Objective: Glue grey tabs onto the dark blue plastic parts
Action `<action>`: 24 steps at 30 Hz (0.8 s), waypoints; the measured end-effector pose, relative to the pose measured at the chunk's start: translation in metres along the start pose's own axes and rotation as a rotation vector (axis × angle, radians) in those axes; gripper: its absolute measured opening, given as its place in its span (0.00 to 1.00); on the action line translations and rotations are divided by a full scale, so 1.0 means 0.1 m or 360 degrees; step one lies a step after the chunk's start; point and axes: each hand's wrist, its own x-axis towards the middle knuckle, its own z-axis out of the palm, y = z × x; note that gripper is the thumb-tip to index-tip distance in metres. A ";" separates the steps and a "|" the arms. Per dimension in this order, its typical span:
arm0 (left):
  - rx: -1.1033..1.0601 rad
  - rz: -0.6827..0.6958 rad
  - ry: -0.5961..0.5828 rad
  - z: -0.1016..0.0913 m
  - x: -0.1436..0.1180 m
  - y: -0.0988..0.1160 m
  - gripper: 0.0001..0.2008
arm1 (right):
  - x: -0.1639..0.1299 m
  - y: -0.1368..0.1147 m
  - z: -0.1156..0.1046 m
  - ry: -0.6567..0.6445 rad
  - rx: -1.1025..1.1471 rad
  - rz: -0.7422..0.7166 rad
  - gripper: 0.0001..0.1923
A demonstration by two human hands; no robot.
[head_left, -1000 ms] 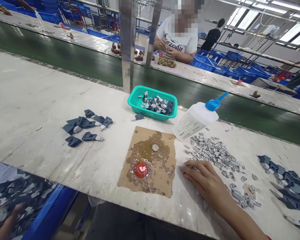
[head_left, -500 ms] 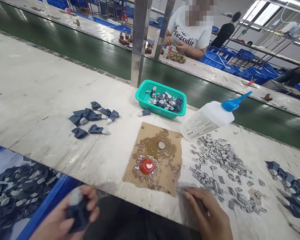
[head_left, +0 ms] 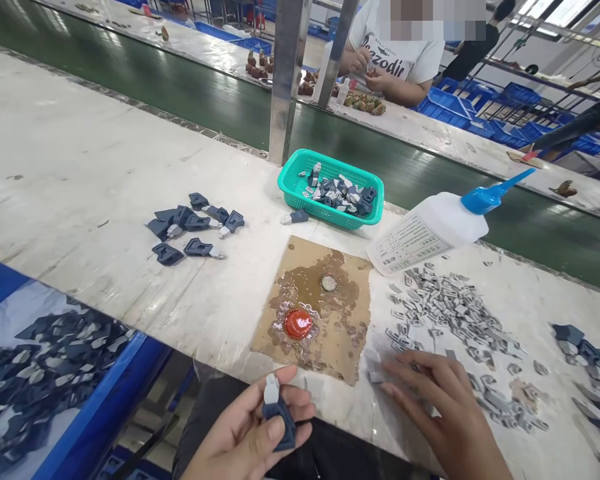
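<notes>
My left hand (head_left: 260,427) is wrapped around a dark blue plastic part (head_left: 280,423) with a light grey tip pointing up, held just off the table's front edge. Over the right side of the table, my right hand (head_left: 435,393) has its thumb and forefinger closed on a small grey plastic piece (head_left: 377,377) that sticks out to the left. Beside and partly under that hand lie loose small grey pieces (head_left: 455,307). Between the hands is a glue-stained cardboard sheet (head_left: 347,353) bearing a red cap (head_left: 298,324) and a small round disc (head_left: 329,283).
A green basket (head_left: 290,193) of blue and grey parts stands behind the cardboard. A white glue bottle (head_left: 430,230) with a blue nozzle leans right of it. Blue parts (head_left: 185,223) lie left; others fill a blue bin (head_left: 105,400). Across the conveyor (head_left: 220,110) sits a person (head_left: 395,60).
My left hand has moved right and up with the blue part, from over the bin side to before the cardboard. My right hand now has a grey piece at its fingertips. The view has shifted.
</notes>
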 end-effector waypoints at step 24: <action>-0.0089 0.0200 -0.0002 -0.12 -0.17 0.07 0.19 | 0.97 -0.43 -0.06 0.0083 0.0246 -0.0312 0.04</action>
